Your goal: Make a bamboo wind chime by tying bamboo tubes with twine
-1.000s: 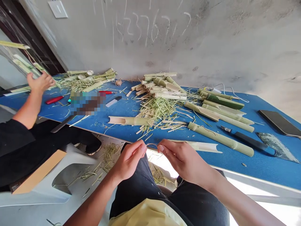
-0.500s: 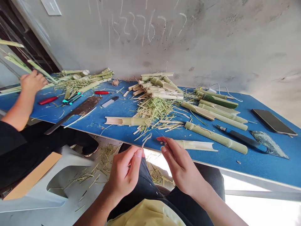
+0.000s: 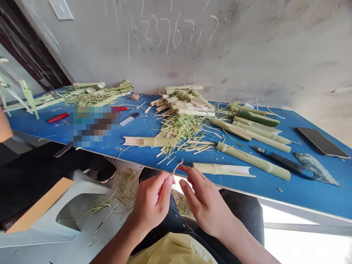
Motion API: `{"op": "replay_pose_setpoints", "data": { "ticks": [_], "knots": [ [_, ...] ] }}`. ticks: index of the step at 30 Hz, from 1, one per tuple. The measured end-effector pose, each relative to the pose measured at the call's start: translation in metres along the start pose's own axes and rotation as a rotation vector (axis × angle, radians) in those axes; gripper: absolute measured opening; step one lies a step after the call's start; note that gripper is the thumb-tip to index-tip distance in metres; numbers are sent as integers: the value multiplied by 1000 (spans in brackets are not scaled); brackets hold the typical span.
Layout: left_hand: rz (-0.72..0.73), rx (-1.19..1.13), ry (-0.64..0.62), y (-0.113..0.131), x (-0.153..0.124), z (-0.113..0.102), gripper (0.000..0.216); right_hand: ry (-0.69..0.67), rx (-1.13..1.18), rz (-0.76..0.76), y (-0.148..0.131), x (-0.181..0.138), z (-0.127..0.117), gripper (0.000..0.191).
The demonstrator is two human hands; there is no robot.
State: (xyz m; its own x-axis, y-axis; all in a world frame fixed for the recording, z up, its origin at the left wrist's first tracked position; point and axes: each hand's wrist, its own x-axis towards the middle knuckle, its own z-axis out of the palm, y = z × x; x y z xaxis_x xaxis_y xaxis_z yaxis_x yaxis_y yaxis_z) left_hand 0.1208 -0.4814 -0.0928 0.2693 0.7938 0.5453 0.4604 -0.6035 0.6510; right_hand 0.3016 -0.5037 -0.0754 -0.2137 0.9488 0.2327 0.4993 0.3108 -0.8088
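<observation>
A person is sitting at a blue table [image 3: 324, 194]. The left hand [image 3: 152, 200] is pinching a bit of string [image 3: 177, 167] between thumb and finger. The string is sticking up at twelve o'clock, right by the table's edge, and its top is bending over a little. The right hand [image 3: 205, 198] is holding its fingers close to the string's tip; one cannot tell if they are gripping it or only touching it.

At ten o'clock, a pale stool [image 3: 90, 212] is standing on the floor. On the table, a split bamboo [image 3: 225, 169] is lying just past the right hand at one o'clock. A longer bamboo [image 3: 254, 161] is lying behind it. A knife [image 3: 286, 161] is resting between one and two. Thin shavings [image 3: 183, 126] are lying in a heap at twelve. A phone [image 3: 321, 142] is lying at two.

Farther off, a bamboo pile [image 3: 189, 99] is sitting at twelve. At ten, another person's arm [image 3: 3, 126] is showing. Behind it all, a gray wall [image 3: 261, 55] is standing with white numbers on it.
</observation>
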Motion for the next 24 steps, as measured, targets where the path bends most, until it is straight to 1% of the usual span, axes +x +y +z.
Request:
{"op": "replay_pose_setpoints", "data": {
  "ticks": [3,5,6,8,9,10,12,15,18,21,24],
  "knots": [
    [8,115,20,-4,1,0,28,-45,-17,-43,-5,0,-2,24],
    [12,171,39,-7,1,-1,28,-67,-51,-47,-6,1,-4,26],
    [5,174,46,-8,1,-1,24,-77,-75,-47,-5,2,-6,29],
    [-18,119,50,-10,-1,-1,8,-99,-123,-63,-4,3,-9,37],
    [-22,78,47,-11,-2,-1,7,-112,-140,-78,-3,3,-10,38],
    [-15,38,40,-12,-2,-1,19,-123,-155,-93,-3,3,-11,39],
    [39,-24,12,-14,-3,-1,36,-141,-176,-110,-3,3,-13,38],
    [160,-74,-69,-17,-2,-4,42,-170,-203,-127,-5,3,-14,34],
    [211,-93,-145,-19,0,-7,37,-191,-233,-154,-6,3,-15,30],
    [179,-92,-171,-20,1,-8,27,-200,-279,-169,-7,3,-17,32],
    [167,-25,-179,-23,0,-5,23,-200,-297,-166,-7,3,-19,34]
  ]
}}
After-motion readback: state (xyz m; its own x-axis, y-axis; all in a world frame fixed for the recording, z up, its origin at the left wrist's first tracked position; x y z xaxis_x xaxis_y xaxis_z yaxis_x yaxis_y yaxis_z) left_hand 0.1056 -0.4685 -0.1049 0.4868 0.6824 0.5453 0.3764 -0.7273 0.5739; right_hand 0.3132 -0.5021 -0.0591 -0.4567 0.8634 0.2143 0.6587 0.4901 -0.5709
